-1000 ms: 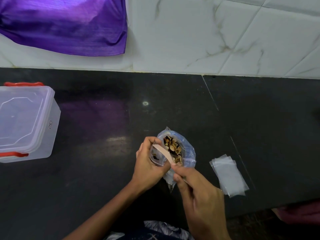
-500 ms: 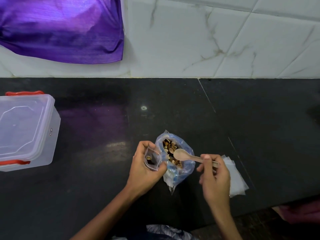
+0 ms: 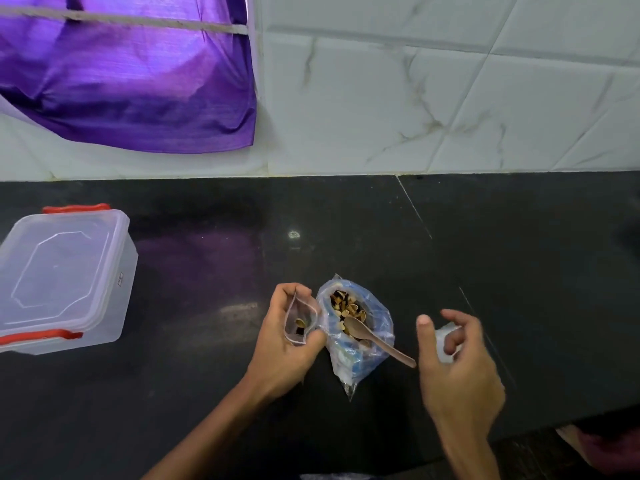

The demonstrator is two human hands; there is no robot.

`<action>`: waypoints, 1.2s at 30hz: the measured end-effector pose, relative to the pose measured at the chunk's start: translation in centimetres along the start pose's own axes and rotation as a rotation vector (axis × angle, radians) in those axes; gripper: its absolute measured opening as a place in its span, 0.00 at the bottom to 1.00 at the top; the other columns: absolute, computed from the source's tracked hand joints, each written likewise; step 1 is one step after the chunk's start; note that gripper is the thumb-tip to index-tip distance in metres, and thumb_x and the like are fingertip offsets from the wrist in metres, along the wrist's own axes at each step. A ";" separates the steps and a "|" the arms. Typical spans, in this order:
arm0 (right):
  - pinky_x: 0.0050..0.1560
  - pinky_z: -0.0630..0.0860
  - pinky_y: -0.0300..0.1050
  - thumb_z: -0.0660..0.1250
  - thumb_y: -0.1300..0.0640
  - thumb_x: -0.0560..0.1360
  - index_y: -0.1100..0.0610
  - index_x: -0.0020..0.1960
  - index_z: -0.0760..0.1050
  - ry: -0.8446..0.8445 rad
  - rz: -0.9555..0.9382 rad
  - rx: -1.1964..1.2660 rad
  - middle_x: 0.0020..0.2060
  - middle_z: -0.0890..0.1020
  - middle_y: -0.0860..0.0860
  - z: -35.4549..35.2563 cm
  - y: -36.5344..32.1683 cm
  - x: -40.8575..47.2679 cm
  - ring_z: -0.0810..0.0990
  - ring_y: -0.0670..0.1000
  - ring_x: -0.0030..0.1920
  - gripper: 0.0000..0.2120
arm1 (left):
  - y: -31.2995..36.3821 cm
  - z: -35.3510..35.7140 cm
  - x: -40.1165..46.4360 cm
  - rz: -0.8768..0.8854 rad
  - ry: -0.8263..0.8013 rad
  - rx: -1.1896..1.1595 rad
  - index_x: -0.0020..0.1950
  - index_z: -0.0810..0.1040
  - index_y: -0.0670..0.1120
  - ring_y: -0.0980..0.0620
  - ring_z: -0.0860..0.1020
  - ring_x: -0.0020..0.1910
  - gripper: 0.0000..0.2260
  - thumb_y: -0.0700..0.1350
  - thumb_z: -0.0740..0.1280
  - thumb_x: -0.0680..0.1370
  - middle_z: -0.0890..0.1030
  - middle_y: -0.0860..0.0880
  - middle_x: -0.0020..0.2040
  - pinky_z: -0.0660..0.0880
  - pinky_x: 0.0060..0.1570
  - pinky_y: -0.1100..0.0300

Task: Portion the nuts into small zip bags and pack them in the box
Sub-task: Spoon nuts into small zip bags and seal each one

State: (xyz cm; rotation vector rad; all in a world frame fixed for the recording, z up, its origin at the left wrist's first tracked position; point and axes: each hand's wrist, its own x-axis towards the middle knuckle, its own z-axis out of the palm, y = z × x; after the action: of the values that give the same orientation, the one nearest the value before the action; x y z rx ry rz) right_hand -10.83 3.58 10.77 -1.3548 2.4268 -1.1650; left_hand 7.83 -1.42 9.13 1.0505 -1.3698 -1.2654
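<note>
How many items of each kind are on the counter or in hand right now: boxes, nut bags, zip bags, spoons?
Lidded plastic box: 1
Large bag of nuts: 1
Small zip bag in the left hand: 1
Stack of spare zip bags: 1 stack, partly hidden behind the right hand, bags uncountable
Wooden spoon: 1, resting in the nut bag
Total: 5

Bare forearms point(image 3: 214, 424), no sleeves visible

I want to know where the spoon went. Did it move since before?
Yes. The spoon was in the right hand before; now it rests in the big bag of nuts, handle sticking out, and that hand has let go.
</note>
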 end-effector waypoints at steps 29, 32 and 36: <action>0.41 0.78 0.37 0.72 0.50 0.66 0.57 0.43 0.81 -0.897 -0.160 0.834 0.36 0.85 0.49 7.8 -13.5 0.7 0.84 0.46 0.40 0.11 | 4.8 -10.0 -0.1 0.016 0.152 0.018 0.46 0.81 0.39 0.47 0.84 0.44 0.08 0.43 0.68 0.73 0.85 0.43 0.42 0.80 0.42 0.60; 0.42 0.77 0.34 0.72 0.57 0.71 0.58 0.45 0.82 -0.927 -0.164 0.815 0.39 0.86 0.50 7.8 -13.3 0.5 0.84 0.45 0.43 0.06 | 4.6 -9.9 -0.2 0.027 0.189 0.042 0.42 0.81 0.41 0.44 0.83 0.45 0.05 0.40 0.67 0.76 0.84 0.43 0.41 0.81 0.45 0.57; 0.38 0.76 0.31 0.69 0.62 0.74 0.60 0.43 0.81 -0.948 -0.178 0.809 0.34 0.84 0.48 7.9 -13.3 -0.1 0.82 0.42 0.37 0.03 | 4.5 -9.7 -0.4 -0.001 0.214 0.027 0.35 0.78 0.46 0.44 0.82 0.44 0.07 0.43 0.67 0.74 0.81 0.43 0.39 0.81 0.44 0.53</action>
State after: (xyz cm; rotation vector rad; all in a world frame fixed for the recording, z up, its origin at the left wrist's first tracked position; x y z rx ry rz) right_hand 1.70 -4.72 14.26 -1.3669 1.0385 -1.0015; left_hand 17.53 -2.27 13.56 1.1705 -1.2257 -1.1031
